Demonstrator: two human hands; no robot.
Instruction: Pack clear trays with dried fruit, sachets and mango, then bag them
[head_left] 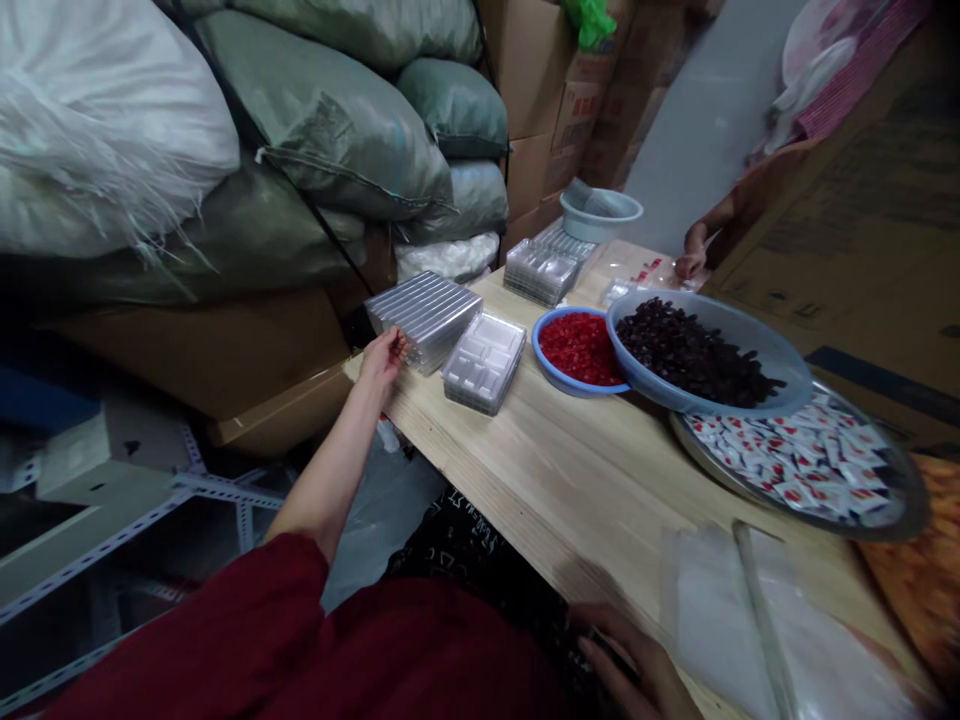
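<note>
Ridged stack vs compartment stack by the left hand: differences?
The ridged stack shows parallel ridges on top; the compartment stack shows divided hollows. The ridged stack looks wider than the compartment stack. The left hand is at the ridged stack's edge, apart from the compartment stack. Both look plastic and sit on the wooden table.

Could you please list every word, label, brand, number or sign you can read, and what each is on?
None reads clearly enough to quote.
Stacked cartons: red characters, too blurred.
White sachets: red and dark print, too small.
Black cloth: white characters and shapes, illegible.
Large carton at right: faint marks, too dim.
</note>
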